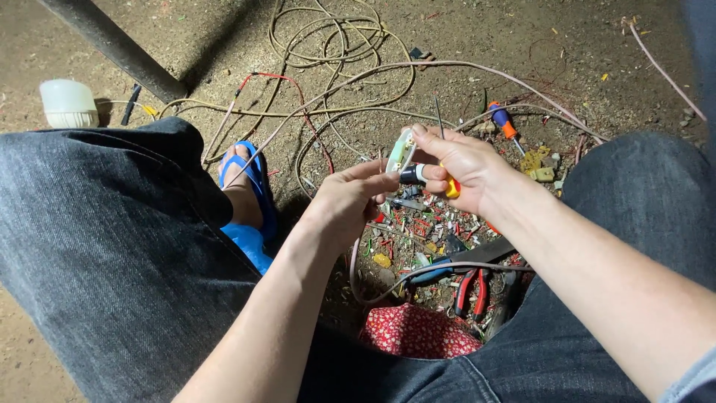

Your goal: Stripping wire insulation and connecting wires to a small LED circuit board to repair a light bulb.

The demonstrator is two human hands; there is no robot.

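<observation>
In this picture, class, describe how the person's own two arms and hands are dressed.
Both forearms are bare, and the left hand and right hand wear no gloves, rings or watch. A bit of blue denim sleeve shows at the right arm's upper end.

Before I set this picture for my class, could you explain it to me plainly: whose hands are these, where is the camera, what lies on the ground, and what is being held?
There is one picture, taken by a camera worn on a person's head, looking down over knees in dark jeans. The bare left hand pinches a small round white fitting by its edge. The right hand grips a yellow-and-black handled screwdriver against that fitting. Below is a bare dirt floor strewn with long loops of pale cable, a thin red wire, an orange-handled screwdriver, red-handled pliers and many snipped wire scraps. A foot in a blue rubber sandal rests at left, near a white plastic tub.
</observation>
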